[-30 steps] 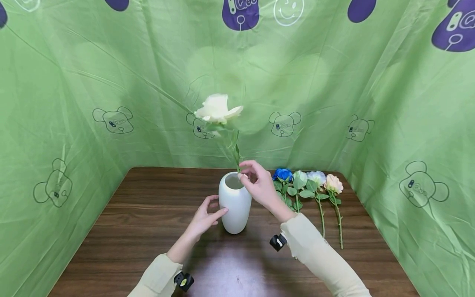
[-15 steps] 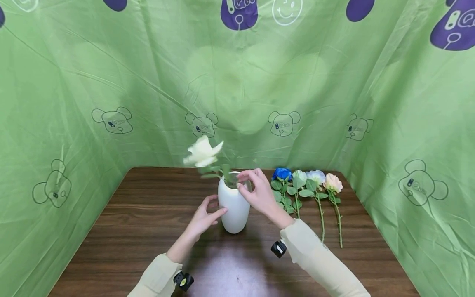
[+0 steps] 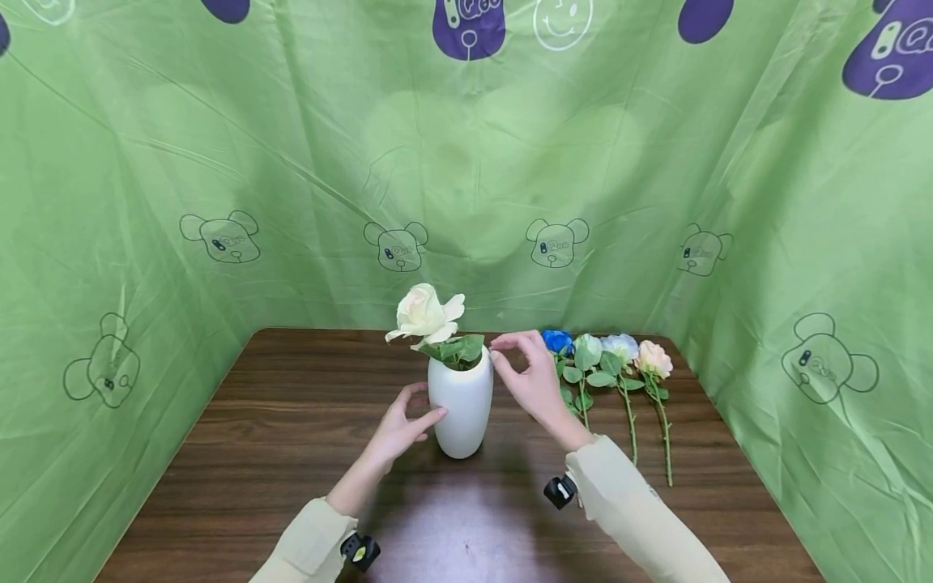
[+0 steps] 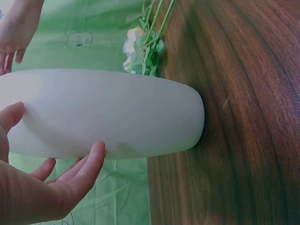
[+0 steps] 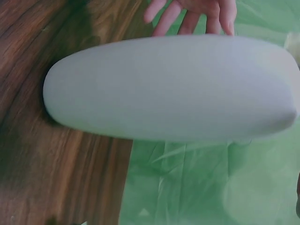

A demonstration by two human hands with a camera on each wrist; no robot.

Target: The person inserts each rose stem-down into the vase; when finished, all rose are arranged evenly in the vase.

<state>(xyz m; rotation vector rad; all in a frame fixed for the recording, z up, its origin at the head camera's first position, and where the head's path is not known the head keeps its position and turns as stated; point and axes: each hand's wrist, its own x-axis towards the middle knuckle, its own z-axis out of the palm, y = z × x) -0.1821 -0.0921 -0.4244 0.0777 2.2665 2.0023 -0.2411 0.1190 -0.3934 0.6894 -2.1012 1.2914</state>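
Observation:
A white vase (image 3: 461, 409) stands upright on the wooden table. Its mouth holds a white rose (image 3: 426, 314), the bloom leaning left above the rim and green leaves at the opening; the lower stem is hidden inside. My left hand (image 3: 399, 425) holds the vase's left side, thumb in front and fingers behind, as the left wrist view also shows with the vase (image 4: 103, 115). My right hand (image 3: 528, 376) is beside the right of the rim, fingertips close to it, with no stem between them. The right wrist view is mostly filled by the vase (image 5: 168, 89).
Right of the vase, several roses lie in a row on the table (image 3: 291, 421): a blue rose (image 3: 557, 341), a pale green rose (image 3: 587, 351), a pale lilac rose (image 3: 621, 348) and a peach rose (image 3: 654, 359). A green printed curtain (image 3: 313, 162) encloses the table.
The white rose has dropped into the vase and its bloom has swung to rest above the rim. My right hand has let go of it and moved slightly right. The left hand stays put.

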